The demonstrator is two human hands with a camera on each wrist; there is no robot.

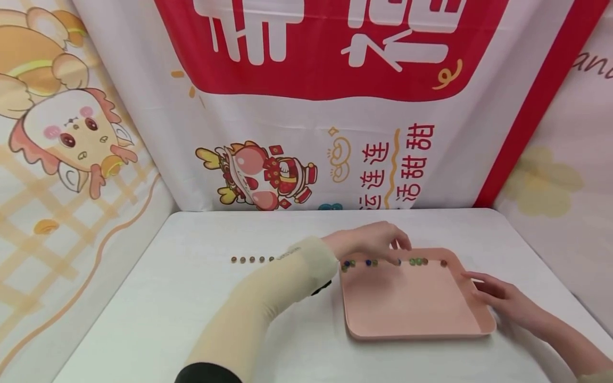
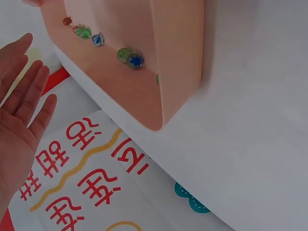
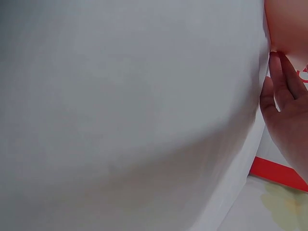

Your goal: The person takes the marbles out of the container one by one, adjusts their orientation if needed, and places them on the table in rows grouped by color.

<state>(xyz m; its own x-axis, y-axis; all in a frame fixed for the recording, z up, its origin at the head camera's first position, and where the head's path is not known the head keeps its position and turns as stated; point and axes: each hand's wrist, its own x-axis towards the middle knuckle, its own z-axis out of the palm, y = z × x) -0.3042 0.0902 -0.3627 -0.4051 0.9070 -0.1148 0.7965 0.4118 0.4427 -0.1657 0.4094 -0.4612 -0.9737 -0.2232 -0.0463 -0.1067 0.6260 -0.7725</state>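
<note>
My left hand (image 1: 375, 239) reaches over the far side of a shallow pink tray (image 1: 412, 308). In the left wrist view its fingers (image 2: 33, 94) look straight and spread, with no marble visible among them. A blue marble (image 2: 97, 39) lies in the tray; from the head view it appears right by a fingertip. Glass marbles in green (image 2: 124, 54), blue (image 2: 135, 60) and brown (image 1: 444, 263) lie along the tray's far wall. My right hand (image 1: 507, 300) holds the tray's right rim, fingertips (image 3: 275, 57) against its edge; the thumb is hidden in the right wrist view.
Several brown marbles (image 1: 242, 260) stand in a row on the white table (image 1: 191, 298), left of the tray; my left sleeve (image 1: 268, 292) covers the row's right end. A printed cloth (image 1: 268, 122) hangs behind the table, with patterned cloths on both sides.
</note>
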